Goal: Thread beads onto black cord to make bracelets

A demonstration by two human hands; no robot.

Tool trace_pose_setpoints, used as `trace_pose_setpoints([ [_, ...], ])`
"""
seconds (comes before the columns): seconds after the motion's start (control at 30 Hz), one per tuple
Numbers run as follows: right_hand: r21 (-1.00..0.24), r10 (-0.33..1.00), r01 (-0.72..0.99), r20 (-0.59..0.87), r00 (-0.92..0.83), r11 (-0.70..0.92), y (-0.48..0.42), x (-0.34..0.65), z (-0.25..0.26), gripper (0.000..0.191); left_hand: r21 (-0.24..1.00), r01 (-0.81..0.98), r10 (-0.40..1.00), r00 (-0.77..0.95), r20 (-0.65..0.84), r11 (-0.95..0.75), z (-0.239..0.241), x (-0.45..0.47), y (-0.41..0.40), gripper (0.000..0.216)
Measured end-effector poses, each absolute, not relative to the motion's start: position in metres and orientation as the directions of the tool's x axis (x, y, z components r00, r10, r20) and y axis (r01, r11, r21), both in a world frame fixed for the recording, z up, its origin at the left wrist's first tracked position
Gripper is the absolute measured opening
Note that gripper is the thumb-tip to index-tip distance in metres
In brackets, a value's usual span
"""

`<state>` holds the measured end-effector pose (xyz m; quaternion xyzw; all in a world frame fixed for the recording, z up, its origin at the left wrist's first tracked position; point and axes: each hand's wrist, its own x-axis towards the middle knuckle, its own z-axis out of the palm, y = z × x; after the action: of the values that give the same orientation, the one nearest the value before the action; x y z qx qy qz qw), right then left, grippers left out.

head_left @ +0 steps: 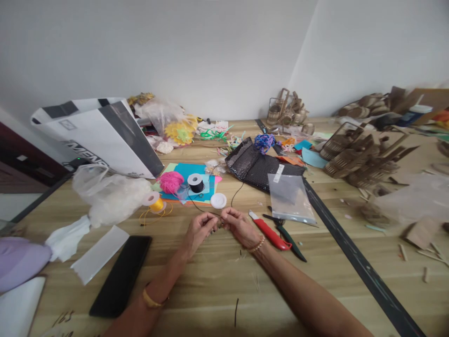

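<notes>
My left hand (pixel 202 228) and my right hand (pixel 239 225) meet over the middle of the wooden table, fingertips pinched close together on a thin black cord (pixel 199 208). One stretch of the cord runs from my fingers back toward a spool of black cord (pixel 195 183). Another stretch loops up behind my right hand. Whatever small piece sits between the fingertips is too tiny to make out. Just beyond my hands lies a round white lid-like disc (pixel 218 201). A red-handled cutter (pixel 269 230) and dark green pliers (pixel 289 236) rest beside my right hand.
Left of my arms lie a black phone (pixel 121 276), a yellow thread spool (pixel 154 202) and a plastic bag (pixel 114 196). Pink yarn (pixel 170 181) sits on coloured sheets. A paper bag (pixel 101 138) stands behind. On the right are a clear pouch (pixel 291 199) and small woven baskets (pixel 361 154).
</notes>
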<state>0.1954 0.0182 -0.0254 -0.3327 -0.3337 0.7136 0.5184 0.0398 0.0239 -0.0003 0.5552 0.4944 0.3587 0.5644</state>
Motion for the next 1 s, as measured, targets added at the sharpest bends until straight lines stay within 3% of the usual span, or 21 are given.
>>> trace_pose_setpoints([
  [0.3, -0.85, 0.972, -0.483, -0.13, -0.197, -0.211, 0.0175, 0.1941, -0.0221, 0.024, 0.985, 0.032, 0.938, 0.302, -0.17, 0.169, -0.003, 0.037, 0.0238, 0.029],
  [0.53, -0.914, 0.972, -0.366, -0.101, -0.214, -0.176, 0.015, 0.1928, -0.0229, 0.023, 0.983, -0.091, 0.959, 0.249, -0.134, 0.161, 0.0003, 0.0388, 0.0249, 0.03],
  [0.7, -0.9, 0.971, -0.389, -0.128, -0.201, -0.199, 0.0164, 0.1923, -0.0238, 0.025, 0.986, -0.127, 0.976, 0.205, -0.079, 0.107, 0.0036, 0.039, 0.0231, 0.026],
  [0.8, -0.89, 0.968, -0.4, -0.151, -0.199, -0.22, 0.0165, 0.1919, -0.0242, 0.024, 0.994, -0.084, 0.982, 0.183, -0.054, 0.07, 0.0038, 0.039, 0.0225, 0.025],
  [1.0, -0.868, 0.963, -0.432, -0.166, -0.214, -0.246, 0.0147, 0.19, -0.0244, 0.022, 0.984, 0.17, 0.985, 0.172, 0.019, -0.049, 0.0028, 0.0407, 0.0184, 0.02],
])
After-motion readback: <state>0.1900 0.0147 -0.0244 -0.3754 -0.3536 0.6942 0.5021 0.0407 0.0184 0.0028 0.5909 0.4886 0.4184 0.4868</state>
